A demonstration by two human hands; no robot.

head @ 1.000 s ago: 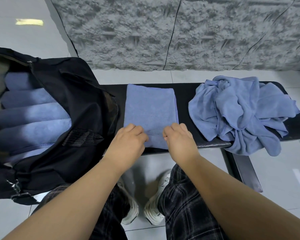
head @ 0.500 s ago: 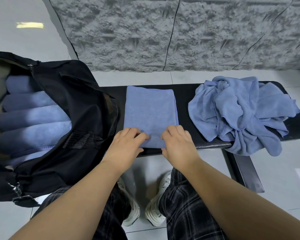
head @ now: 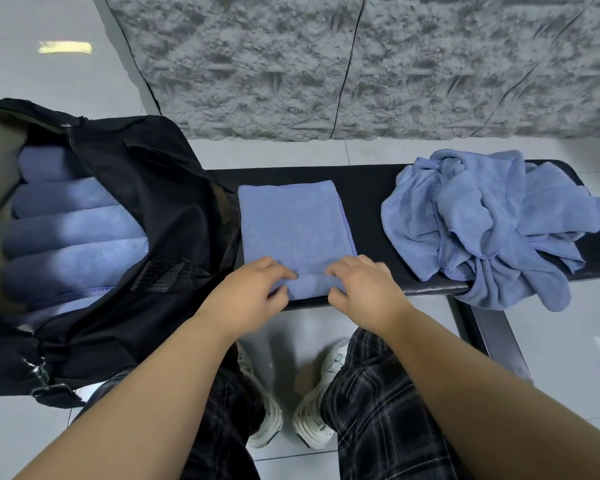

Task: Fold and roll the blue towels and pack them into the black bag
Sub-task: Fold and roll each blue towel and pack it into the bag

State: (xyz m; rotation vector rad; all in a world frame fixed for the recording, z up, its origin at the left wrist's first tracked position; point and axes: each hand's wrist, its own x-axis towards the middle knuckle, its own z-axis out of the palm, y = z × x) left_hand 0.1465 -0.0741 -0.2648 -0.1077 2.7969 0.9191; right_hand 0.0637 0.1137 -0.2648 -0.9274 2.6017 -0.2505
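The folded towel (head: 293,223) lies flat on the black bench (head: 364,188), a soft blue rectangle with its near end curled up into a small roll. My left hand (head: 248,294) and my right hand (head: 364,289) each grip that roll, fingers curled over it, thumbs under. The roll sits right at the bench's front edge. To my left the black bag (head: 146,216) gapes open, touching the towel's side, with rolled towels (head: 73,244) packed in rows. On the right a crumpled pile of towels (head: 492,220) hangs over the edge, bare padded seat between.
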